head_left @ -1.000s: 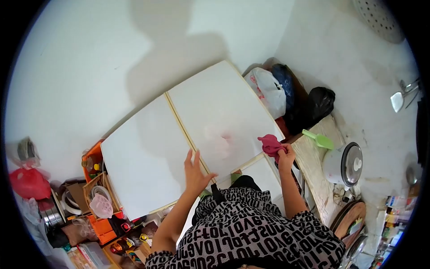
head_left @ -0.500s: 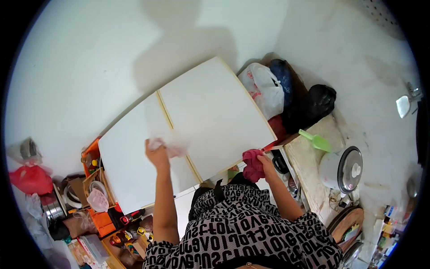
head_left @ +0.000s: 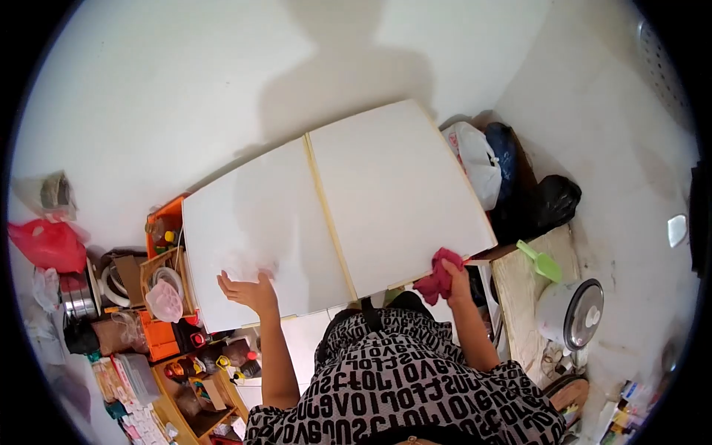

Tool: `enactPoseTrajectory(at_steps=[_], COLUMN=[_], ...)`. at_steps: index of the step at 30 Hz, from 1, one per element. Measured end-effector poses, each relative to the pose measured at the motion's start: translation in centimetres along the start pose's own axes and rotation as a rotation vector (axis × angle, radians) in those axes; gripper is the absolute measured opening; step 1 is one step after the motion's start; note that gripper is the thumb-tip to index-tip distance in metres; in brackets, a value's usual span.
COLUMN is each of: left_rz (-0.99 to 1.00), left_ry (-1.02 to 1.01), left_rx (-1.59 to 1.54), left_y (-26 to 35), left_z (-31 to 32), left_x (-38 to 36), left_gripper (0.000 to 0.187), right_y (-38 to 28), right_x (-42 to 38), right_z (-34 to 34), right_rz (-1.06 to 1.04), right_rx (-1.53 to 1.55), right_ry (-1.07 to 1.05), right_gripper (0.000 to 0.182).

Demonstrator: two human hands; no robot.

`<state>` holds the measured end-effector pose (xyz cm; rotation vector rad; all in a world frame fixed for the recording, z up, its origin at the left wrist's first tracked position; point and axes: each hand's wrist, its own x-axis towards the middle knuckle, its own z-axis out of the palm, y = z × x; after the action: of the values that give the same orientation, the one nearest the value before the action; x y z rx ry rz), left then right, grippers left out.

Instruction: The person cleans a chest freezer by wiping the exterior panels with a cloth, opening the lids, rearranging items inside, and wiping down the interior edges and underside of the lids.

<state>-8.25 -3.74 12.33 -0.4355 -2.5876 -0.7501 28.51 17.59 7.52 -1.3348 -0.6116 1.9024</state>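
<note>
I look down on a white cabinet top split by a pale seam into two panels. My left hand rests flat with fingers spread on the near edge of the left panel, holding nothing. My right hand grips a crumpled magenta cloth at the near right corner of the right panel. My patterned black-and-white sleeves and top fill the lower middle.
Plastic bags, white and black, are piled by the wall at right. A rice cooker and green scoop sit on a wooden counter. An orange shelf with bottles, bowls and clutter stands at left.
My left hand slid from the seam across the left panel down to its near edge. My right hand with the cloth dropped to the right panel's near corner. The view shifted.
</note>
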Motion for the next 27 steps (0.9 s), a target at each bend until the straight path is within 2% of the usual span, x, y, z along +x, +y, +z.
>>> enactPoseTrajectory(at_steps=[2,4,6,7,10,11,15,18,22,25,27], left_rz=[0.067,0.128,0.207,0.221,0.26,0.305,0.341,0.325,0.342,0.354,0.404], left_ry=[0.015,0.03,0.014,-0.01,-0.071,-0.078,-0.161,-0.214,-0.26,-0.284,-0.273], left_rx=[0.023,0.039,-0.16,-0.229,-0.138,-0.179,-0.303,-0.366,-0.325,-0.25,-0.221], left_y=[1.1,1.0,1.2,1.8,4.8,5.0,5.6,4.4,3.0,2.3,2.2], left_z=[-0.9,0.0,1.1,1.1,-0.1,0.0,-0.1,0.3,0.3,0.5,0.6], left_x=[-0.8,-1.3,-1.2,-1.0,-0.1,0.3,1.0,1.0,0.6,0.8,1.2], left_gripper=[0.082,0.083,0.081,0.08,0.08,0.079,0.076,0.075,0.074,0.072,0.069], right_y=[-3.7,-6.4,-9.6,-11.5,-16.6,-17.9,-22.5,-24.6,-25.9,-26.6,-27.1], right_x=[-2.1,-3.6,-5.2,-6.0,-7.3,-6.9,-7.4,-6.4,-3.1,-1.4,-0.9], right_z=[1.6,3.9,6.5,7.7,12.5,13.9,21.1,25.5,29.8,32.5,33.9], right_rz=[-0.065,-0.139,-0.146,-0.136,-0.252,-0.304,-0.509,-0.68,-1.017,-1.128,-1.171], right_rx=[-0.115,-0.078,-0.034,-0.007,0.004,0.0,-0.147,-0.218,-0.356,-0.422,-0.383], right_ry=[-0.015,-0.078,-0.074,-0.149,-0.222,-0.273,-0.254,-0.285,-0.283,-0.249,-0.391], right_gripper=[0.029,0.028,0.029,0.03,0.034,0.034,0.03,0.031,0.029,0.032,0.025])
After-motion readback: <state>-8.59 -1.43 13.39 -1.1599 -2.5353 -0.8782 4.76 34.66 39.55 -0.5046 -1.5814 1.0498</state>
